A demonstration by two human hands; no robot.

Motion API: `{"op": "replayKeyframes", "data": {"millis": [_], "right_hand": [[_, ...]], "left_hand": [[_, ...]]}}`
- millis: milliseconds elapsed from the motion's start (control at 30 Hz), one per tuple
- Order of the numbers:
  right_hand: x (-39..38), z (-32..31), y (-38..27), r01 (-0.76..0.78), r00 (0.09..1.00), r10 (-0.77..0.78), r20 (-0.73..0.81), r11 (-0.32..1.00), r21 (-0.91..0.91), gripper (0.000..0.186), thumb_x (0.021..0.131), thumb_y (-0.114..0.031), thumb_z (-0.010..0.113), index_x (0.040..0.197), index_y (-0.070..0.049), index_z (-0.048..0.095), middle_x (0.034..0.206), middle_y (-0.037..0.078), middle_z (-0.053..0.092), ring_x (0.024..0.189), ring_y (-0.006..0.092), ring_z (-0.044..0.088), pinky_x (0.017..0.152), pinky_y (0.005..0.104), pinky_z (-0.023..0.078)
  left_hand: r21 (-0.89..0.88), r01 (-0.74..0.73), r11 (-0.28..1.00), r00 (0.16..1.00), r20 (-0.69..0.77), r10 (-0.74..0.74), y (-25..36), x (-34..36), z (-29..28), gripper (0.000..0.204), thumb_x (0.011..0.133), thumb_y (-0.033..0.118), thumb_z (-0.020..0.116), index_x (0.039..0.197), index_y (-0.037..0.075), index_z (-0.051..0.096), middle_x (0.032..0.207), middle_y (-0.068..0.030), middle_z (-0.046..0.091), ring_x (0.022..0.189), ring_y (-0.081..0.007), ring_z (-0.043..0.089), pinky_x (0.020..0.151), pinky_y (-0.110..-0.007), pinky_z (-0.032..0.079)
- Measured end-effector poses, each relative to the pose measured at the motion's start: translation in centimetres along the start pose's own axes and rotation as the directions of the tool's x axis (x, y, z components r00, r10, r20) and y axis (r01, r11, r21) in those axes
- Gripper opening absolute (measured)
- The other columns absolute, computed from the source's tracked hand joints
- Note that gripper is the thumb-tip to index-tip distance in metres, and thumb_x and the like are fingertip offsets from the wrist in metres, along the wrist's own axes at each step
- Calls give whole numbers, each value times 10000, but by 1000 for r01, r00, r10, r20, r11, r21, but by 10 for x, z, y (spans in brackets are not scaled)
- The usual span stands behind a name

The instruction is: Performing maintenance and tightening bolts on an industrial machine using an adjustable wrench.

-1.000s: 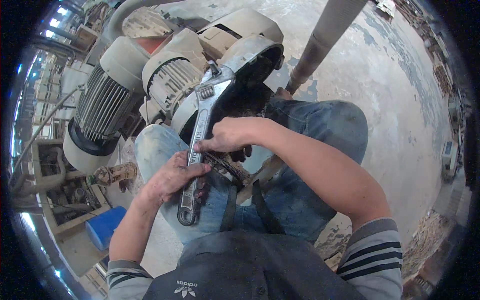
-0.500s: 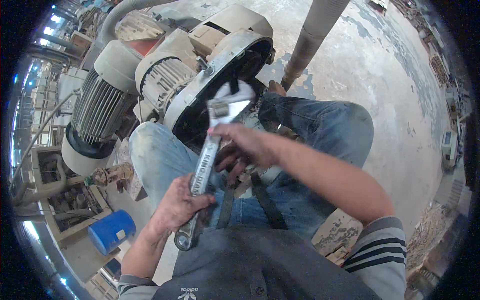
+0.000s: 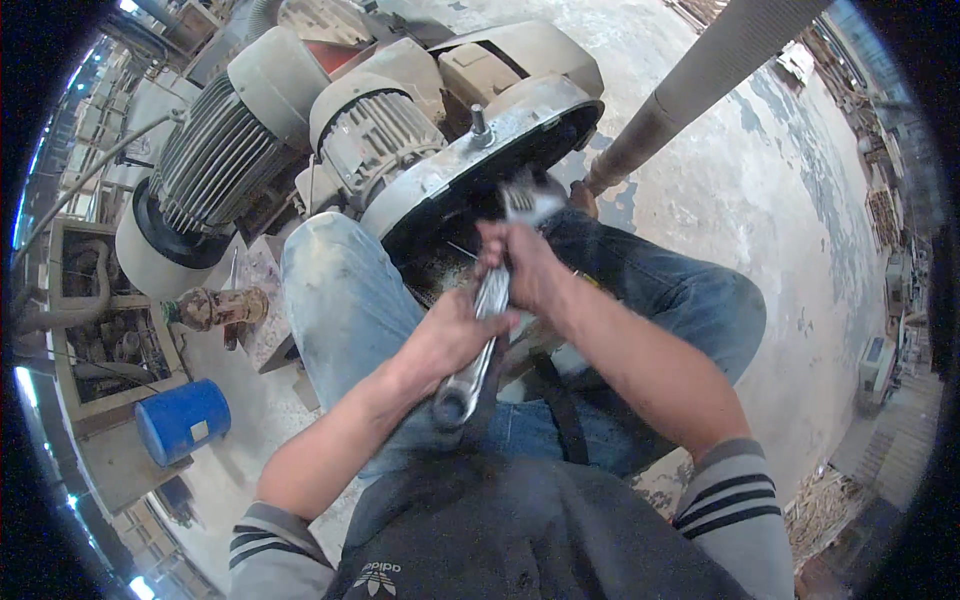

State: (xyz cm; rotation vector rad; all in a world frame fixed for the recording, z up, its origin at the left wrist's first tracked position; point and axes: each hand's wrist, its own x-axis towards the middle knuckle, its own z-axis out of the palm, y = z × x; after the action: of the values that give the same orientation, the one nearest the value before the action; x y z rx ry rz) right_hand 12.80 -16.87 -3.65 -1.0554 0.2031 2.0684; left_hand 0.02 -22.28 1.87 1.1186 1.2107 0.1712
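Both of my hands are on one large silver adjustable wrench (image 3: 462, 392), slanting up and away from my lap. My left hand (image 3: 450, 325) is closed around the lower part of its handle. Higher up, just below the jaw, my right hand (image 3: 525, 260) grips it. Motion blurs the jaw end, which lies at the dark open underside of a round machine housing (image 3: 420, 190); whether it touches anything there I cannot tell. An upright bolt (image 3: 479, 122) sticks out of the housing's rim. My knees are spread on either side of the work.
Behind the housing sit a finned motor (image 3: 375, 130) and a larger ribbed motor (image 3: 225, 160). A thick hose (image 3: 690, 90) slants across the far right. To the left are a brownish plastic bottle (image 3: 225, 308) and a blue drum (image 3: 183, 422). Worn concrete floor (image 3: 800, 300) spreads right.
The wrench has moved right and away from me, its jaw now at the housing's open underside. My right hand has closed around its upper handle. The view has shifted, too.
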Motion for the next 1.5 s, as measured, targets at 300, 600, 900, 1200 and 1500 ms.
{"op": "replayKeyframes", "data": {"millis": [300, 600, 900, 1200, 1500], "right_hand": [[-35, 16, -11, -95, 989, 87, -123, 993, -65, 205, 791, -65, 416, 992, -42, 449, 545, -42, 332, 473, 91, 325, 511, 253, 357], [-38, 4, 21, -93, 973, 93, -213, 996, 9, 84, 788, -104, 502, 848, -47, 518, 523, -19, 357, 474, 130, 378, 548, 316, 430], [-136, -3, -54, 89, 995, -26, 95, -170, -981, 502, 821, -475, 524, 1046, -30, 584, 655, 64, 556, 598, 137, 539, 562, 282, 459], [-174, -40, -128, 629, 677, -725, 129, 479, -612, 391, 862, -277, 481, 1181, -51, 493, 628, -48, 363, 552, 60, 356, 587, 227, 371], [-178, -25, -108, 542, 512, -823, 247, 86, -836, 452, 860, -330, 513, 1185, -18, 479, 626, -45, 359, 532, 64, 329, 528, 231, 329]], "left_hand": [[-278, -56, 959, 998, 16, 63, 29, -21, 15, 151, 805, 96, 575, 875, 7, 475, 656, -51, 541, 561, -125, 542, 488, -279, 454], [-164, 69, 984, 991, 127, -49, 23, -44, 8, 180, 802, 144, 605, 859, 10, 500, 635, -35, 544, 544, -123, 530, 489, -268, 443], [-200, 343, 918, 936, 153, -316, 21, -35, -21, 268, 772, 223, 658, 945, 31, 587, 720, -36, 585, 570, -96, 537, 506, -261, 438], [104, 224, 969, 974, -59, -219, -4, -137, -80, 377, 699, 180, 716, 969, -24, 548, 631, -72, 567, 511, -115, 534, 467, -249, 429], [-189, -46, 981, 789, -609, -81, -108, -254, -55, 450, 685, -22, 701, 1075, 19, 482, 680, -11, 552, 551, -85, 536, 472, -222, 436]]}}
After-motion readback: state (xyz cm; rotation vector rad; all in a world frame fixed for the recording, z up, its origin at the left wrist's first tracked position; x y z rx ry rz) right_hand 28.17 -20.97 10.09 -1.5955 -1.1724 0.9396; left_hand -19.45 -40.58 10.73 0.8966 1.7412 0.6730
